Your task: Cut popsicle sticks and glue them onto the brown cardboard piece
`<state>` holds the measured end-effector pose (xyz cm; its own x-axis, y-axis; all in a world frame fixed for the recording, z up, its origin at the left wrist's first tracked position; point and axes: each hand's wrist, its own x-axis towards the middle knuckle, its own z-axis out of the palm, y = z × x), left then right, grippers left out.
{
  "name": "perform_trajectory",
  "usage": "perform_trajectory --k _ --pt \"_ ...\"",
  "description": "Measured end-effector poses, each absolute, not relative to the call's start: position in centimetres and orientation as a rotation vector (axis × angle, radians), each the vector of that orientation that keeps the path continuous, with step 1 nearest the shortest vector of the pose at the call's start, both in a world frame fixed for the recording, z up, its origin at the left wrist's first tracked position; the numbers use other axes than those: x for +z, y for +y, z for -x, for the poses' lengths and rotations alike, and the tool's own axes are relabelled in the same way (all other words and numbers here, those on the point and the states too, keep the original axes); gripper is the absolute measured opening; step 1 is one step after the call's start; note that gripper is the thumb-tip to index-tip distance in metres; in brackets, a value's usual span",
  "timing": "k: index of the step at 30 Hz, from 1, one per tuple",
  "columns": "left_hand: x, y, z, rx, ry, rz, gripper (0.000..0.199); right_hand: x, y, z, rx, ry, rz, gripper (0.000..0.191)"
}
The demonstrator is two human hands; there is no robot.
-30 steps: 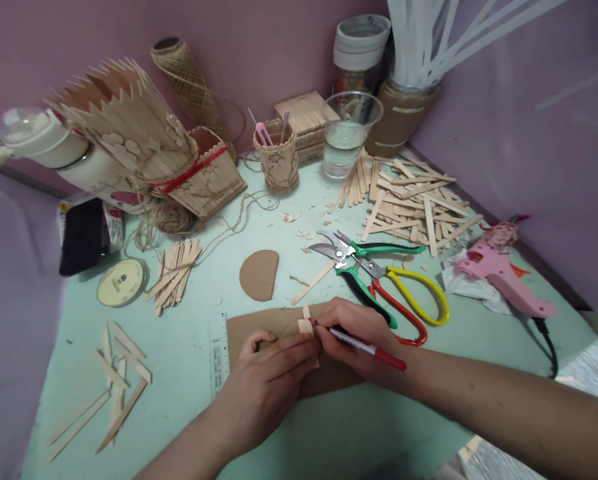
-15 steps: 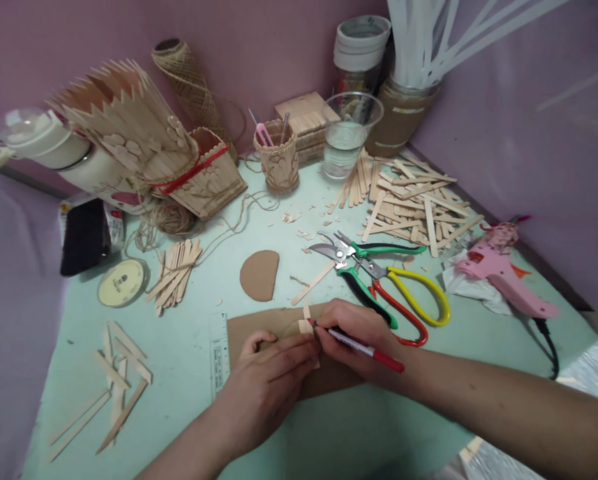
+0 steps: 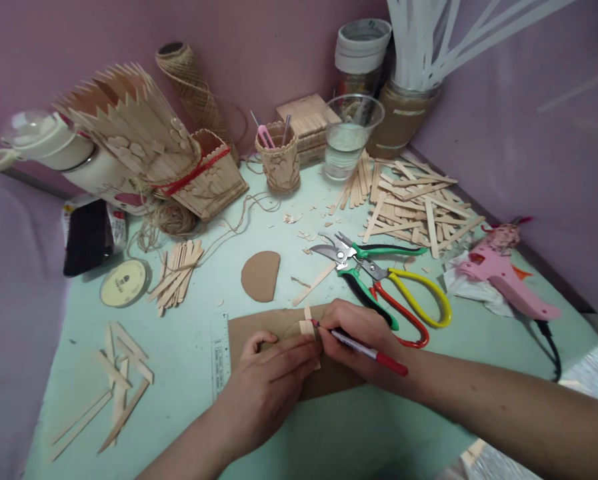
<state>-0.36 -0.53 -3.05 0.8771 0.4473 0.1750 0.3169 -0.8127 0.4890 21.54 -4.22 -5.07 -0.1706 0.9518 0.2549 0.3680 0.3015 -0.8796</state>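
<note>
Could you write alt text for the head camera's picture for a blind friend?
A person's right hand holds a red-and-white pen at pale wooden strips under the left hand on a brown cardboard sheet; a pink plastic glue gun lies to the right.

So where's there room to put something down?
Bare table lies between the loose sticks and the ruler, and between the forearms, below the cardboard. It's crowded at the back, around the clear cup and the stick pile.
</note>
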Motion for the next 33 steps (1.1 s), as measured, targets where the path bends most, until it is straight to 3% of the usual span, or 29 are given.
perform_trajectory --k 33 --pt "-2.5 -0.4 0.09 0.468 0.518 -2.584 0.03 -5.73 -4.43 -21.58 0.851 -1.701 1.221 0.014"
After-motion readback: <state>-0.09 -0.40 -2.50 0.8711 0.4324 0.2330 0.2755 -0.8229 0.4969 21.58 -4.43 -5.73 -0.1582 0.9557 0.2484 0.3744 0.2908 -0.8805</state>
